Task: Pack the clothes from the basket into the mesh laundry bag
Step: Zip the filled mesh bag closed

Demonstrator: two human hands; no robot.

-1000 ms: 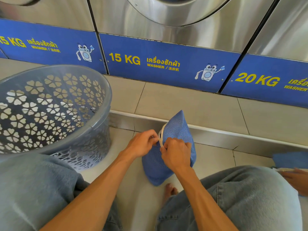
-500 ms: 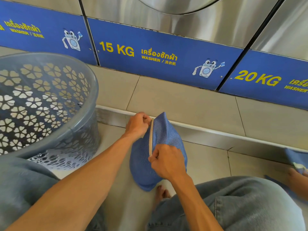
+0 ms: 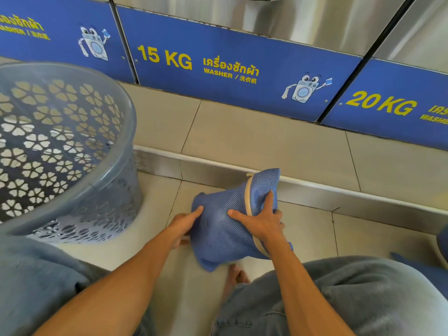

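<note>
Mesh laundry bag (image 3: 225, 229), blue, bulging, two-handed grip

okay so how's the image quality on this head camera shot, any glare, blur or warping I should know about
Head view: wide-angle warping bends the blue washer panels and the floor ledge; soft glare streaks the steel washer fronts; lighting is even daylight with faint shadows; the mesh laundry bag and both hands, left hand and right hand, look sharp, while the basket rim and knees near the edges appear smeared.

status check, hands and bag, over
Left hand and right hand both grip blue mesh laundry bag. Grey perforated plastic basket left of it. Nothing in the way.
</note>
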